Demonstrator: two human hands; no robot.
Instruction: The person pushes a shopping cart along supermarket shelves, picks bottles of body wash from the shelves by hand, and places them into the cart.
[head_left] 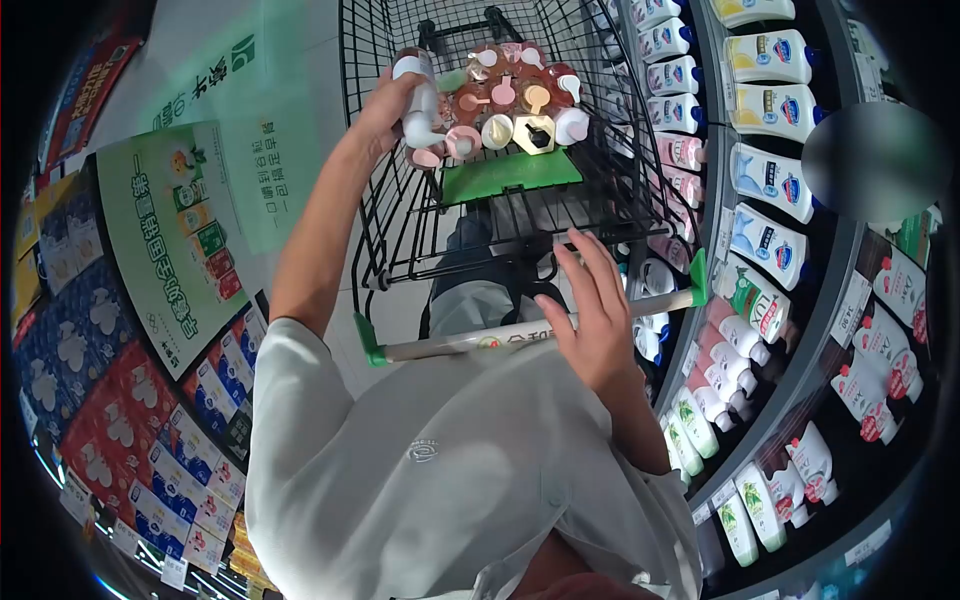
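The left hand (384, 108) is wrapped around a white bottle (421, 100), with clustered pump bottles (503, 95) just to its right. The right hand (597, 325), fingers spread, is over the cart handle (450, 344); whether they touch is unclear.

Pale grey shirt (470, 490) (chest logo (423, 451))

One head-worn view looks steeply down and forward: shirt (430, 500) close below, cart (450, 345) just ahead, shelves (714, 140) at right, edges bowed and dark; a blurred patch (876, 162) perhaps sits near the lens.
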